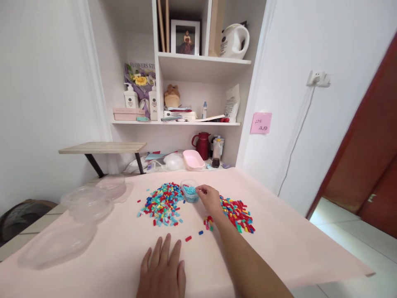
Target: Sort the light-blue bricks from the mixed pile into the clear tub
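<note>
My right hand (208,196) reaches to the rim of a small clear tub (190,191) that holds light-blue bricks and a red one. Its fingers are pinched together, and whatever lies between them is too small to make out. My left hand (163,265) rests flat on the table, fingers spread, with nothing in it. A mixed pile of small toy bricks (164,203) lies left of the tub. Another pile, mostly red and yellow bricks (238,213), is partly hidden behind my right forearm. A red brick (188,239) and a blue brick (201,232) lie singly ahead of my left hand.
Clear plastic containers and lids (88,203) stand at the left of the pink-covered table (279,240). A small wooden stand (102,147) rises behind them. At the back are a pink tray (193,159), a red jug (202,145) and a bottle (217,153) beneath shelves.
</note>
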`<move>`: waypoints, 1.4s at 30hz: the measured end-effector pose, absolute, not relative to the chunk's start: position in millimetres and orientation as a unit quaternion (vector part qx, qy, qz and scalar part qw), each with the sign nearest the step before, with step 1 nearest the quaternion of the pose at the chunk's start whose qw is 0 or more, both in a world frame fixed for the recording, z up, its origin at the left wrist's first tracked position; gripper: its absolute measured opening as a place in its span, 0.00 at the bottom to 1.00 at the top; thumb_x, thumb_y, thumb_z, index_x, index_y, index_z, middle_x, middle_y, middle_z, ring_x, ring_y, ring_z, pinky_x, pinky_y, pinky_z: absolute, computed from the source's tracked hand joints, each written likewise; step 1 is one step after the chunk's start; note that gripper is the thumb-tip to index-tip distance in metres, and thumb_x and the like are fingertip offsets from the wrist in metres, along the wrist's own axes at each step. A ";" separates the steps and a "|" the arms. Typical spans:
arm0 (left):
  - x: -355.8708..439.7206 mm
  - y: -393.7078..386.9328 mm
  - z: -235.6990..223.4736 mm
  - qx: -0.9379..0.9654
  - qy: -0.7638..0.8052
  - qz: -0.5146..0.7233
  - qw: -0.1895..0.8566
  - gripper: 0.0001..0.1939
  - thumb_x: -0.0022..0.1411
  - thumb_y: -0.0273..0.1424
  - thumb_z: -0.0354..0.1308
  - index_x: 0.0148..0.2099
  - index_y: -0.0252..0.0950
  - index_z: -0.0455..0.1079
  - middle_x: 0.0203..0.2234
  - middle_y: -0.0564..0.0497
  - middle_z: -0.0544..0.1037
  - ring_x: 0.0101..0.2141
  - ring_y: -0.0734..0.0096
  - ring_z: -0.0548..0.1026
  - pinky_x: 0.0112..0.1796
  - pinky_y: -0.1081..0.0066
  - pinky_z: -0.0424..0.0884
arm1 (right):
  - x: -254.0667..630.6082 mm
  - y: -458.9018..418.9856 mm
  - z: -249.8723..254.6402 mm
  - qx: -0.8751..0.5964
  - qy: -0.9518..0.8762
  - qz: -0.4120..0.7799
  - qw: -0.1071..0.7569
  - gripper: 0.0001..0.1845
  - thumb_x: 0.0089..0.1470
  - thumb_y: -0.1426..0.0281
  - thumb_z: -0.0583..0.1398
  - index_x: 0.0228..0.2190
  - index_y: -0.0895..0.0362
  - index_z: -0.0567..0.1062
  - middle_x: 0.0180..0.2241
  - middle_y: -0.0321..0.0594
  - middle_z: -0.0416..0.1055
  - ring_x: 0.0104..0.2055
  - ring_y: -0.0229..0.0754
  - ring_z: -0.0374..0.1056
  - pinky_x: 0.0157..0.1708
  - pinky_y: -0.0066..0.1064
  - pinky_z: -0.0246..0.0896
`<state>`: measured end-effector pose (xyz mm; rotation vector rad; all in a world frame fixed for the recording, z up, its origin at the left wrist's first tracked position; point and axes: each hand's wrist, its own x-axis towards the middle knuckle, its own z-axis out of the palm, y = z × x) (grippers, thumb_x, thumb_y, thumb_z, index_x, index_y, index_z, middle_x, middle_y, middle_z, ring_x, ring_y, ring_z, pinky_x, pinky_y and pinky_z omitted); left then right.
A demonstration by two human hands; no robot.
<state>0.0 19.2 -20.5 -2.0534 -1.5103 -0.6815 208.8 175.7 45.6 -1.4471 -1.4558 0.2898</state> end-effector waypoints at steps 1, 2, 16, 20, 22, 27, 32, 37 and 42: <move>0.3 19.0 -20.4 -0.754 -0.555 -0.250 0.247 0.21 0.62 0.29 0.50 0.55 0.49 0.73 0.57 0.52 0.74 0.57 0.58 0.70 0.56 0.53 0.61 | 210.4 176.3 44.5 -0.602 -0.601 0.120 0.511 0.15 0.54 0.62 0.56 0.33 0.54 0.82 0.32 0.41 0.79 0.34 0.45 0.71 0.38 0.34 0.64; 0.6 18.8 -20.3 -0.755 -0.555 -0.251 0.245 0.21 0.62 0.29 0.50 0.55 0.49 0.73 0.57 0.52 0.75 0.57 0.58 0.70 0.56 0.53 0.61 | 211.7 176.9 43.6 -0.603 -0.598 0.119 0.514 0.16 0.54 0.61 0.56 0.33 0.54 0.82 0.32 0.41 0.79 0.35 0.46 0.71 0.38 0.34 0.64; -16.6 26.3 -28.1 -0.784 -0.509 -0.246 0.258 0.24 0.64 0.32 0.51 0.61 0.53 0.66 0.59 0.55 0.72 0.57 0.61 0.71 0.54 0.57 0.62 | 197.4 158.8 54.0 -0.515 -0.651 0.173 0.531 0.18 0.58 0.59 0.55 0.34 0.56 0.81 0.25 0.36 0.75 0.25 0.40 0.67 0.28 0.28 0.61; -15.2 23.0 -25.5 -0.783 -0.509 -0.241 0.263 0.24 0.65 0.32 0.50 0.62 0.52 0.66 0.59 0.54 0.72 0.57 0.60 0.70 0.55 0.57 0.62 | 182.7 149.7 55.7 -0.464 -0.768 0.164 0.410 0.12 0.58 0.68 0.57 0.33 0.54 0.82 0.33 0.38 0.79 0.36 0.42 0.72 0.39 0.29 0.63; -15.3 23.0 -25.8 -0.784 -0.506 -0.247 0.263 0.24 0.64 0.32 0.50 0.62 0.52 0.66 0.59 0.54 0.72 0.57 0.60 0.70 0.55 0.57 0.61 | 176.8 147.8 53.8 -0.470 -0.796 0.143 0.353 0.12 0.56 0.72 0.58 0.33 0.52 0.82 0.38 0.38 0.80 0.42 0.43 0.72 0.44 0.30 0.62; -16.2 24.8 -27.2 -0.787 -0.503 -0.248 0.257 0.24 0.65 0.33 0.50 0.62 0.53 0.65 0.60 0.55 0.72 0.58 0.61 0.69 0.55 0.58 0.61 | 167.1 146.5 45.0 -0.541 -0.792 0.106 0.263 0.11 0.53 0.72 0.61 0.35 0.48 0.82 0.39 0.36 0.80 0.43 0.44 0.72 0.40 0.30 0.61; -15.5 24.1 -25.2 -0.787 -0.502 -0.245 0.260 0.24 0.65 0.32 0.50 0.62 0.52 0.66 0.60 0.54 0.71 0.58 0.60 0.70 0.54 0.57 0.61 | 161.0 144.8 40.8 -0.563 -0.791 0.082 0.225 0.08 0.53 0.69 0.62 0.34 0.48 0.82 0.40 0.36 0.80 0.42 0.45 0.72 0.37 0.31 0.59; -15.9 24.5 -25.2 -0.790 -0.509 -0.245 0.239 0.24 0.64 0.33 0.51 0.62 0.52 0.66 0.59 0.55 0.72 0.58 0.61 0.70 0.55 0.58 0.61 | 163.2 147.6 45.1 -0.548 -0.776 0.090 0.300 0.08 0.53 0.69 0.61 0.33 0.49 0.82 0.38 0.37 0.79 0.41 0.44 0.72 0.38 0.31 0.61; -15.6 25.1 -25.7 -0.787 -0.505 -0.245 0.257 0.24 0.64 0.32 0.51 0.61 0.52 0.66 0.59 0.54 0.72 0.57 0.60 0.71 0.54 0.57 0.61 | 184.1 161.2 48.4 -0.577 -0.653 0.108 0.478 0.13 0.57 0.64 0.57 0.37 0.52 0.81 0.35 0.39 0.79 0.35 0.43 0.72 0.40 0.32 0.64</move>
